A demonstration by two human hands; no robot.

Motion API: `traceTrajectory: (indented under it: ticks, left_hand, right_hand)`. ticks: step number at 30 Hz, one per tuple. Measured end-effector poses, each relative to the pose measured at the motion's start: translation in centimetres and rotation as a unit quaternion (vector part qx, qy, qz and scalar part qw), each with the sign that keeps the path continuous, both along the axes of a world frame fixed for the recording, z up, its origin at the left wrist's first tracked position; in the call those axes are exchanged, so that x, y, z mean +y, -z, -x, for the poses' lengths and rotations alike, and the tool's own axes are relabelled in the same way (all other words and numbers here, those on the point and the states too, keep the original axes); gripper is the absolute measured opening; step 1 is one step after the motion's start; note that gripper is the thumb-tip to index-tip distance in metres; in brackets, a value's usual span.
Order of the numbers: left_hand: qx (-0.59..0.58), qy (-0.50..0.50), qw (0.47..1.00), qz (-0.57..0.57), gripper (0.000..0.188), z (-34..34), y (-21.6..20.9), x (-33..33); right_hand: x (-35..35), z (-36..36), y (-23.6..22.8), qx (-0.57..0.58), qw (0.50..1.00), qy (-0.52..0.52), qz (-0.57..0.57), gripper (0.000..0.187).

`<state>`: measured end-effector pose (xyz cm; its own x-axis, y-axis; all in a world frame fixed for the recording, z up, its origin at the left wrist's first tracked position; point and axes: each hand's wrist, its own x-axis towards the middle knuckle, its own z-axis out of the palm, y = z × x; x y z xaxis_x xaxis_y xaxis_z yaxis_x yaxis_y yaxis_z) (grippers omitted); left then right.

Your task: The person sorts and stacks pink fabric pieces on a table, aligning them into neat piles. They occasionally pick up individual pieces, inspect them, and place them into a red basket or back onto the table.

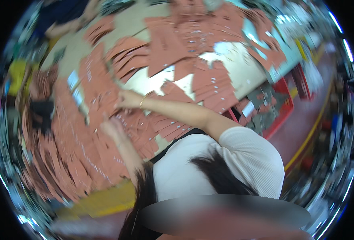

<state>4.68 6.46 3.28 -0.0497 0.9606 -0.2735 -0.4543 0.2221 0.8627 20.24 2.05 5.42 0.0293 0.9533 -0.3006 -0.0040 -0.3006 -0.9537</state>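
Nearest the camera lay the person's dark hair [145,186] and white short-sleeved top [253,160], filling the lower part of the view. Beyond them extended a broad, pale surface [245,74], over which flat, salmon-coloured pieces [97,86] were spread in overlapping fans and stacks, many bearing small white tags [213,87]. The pieces beneath and around the hands, left of centre, were those being worked. The step in hand was judged to be the handling of single pieces or small bundles within these stacks, perhaps to part or align them; which of the two could not be established. The next move appeared to call for a sure grip on one edge, without dragging the neighbouring layers.

The right hand [125,100], with a thin gold-coloured bracelet [142,102] at its wrist, lay over the stacks, its fingers directed down toward the pieces. The left hand [112,126] was just beside it, nearer the body and softened by blur. Whether the fingers of either hand were apart, or pressed together on an edge, could not be told. To the right stood a red crate [281,121] containing grey-green pieces [261,123]; at the far left, another person's arm [69,26] showed near the surface.
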Motion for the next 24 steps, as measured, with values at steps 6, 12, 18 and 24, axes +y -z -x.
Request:
traceTrajectory:
  ticks: [6,12,18,24]
  left_hand:
    - [0.144,-0.051,0.986,-0.07,0.04,0.4,-5.0,2.3]
    - [0.26,0.1,0.935,-0.218,0.042,0.6,-11.4,1.3]
    - [0.482,0.274,0.761,-0.337,0.036,-1.5,-15.6,-1.8]
    - [0.577,0.35,0.631,-0.383,0.026,-2.4,-18.6,-5.0]
  right_hand:
    - [-7.6,-8.3,-2.5,-0.149,0.967,0.112,-0.174,0.022]
    - [-20.7,-23.6,0.5,-0.452,0.773,0.444,0.015,0.017]
    - [-24.9,-27.8,4.1,-0.538,0.681,0.452,0.205,0.015]
    - [-24.1,-27.9,4.0,-0.569,0.662,0.443,0.205,0.02]
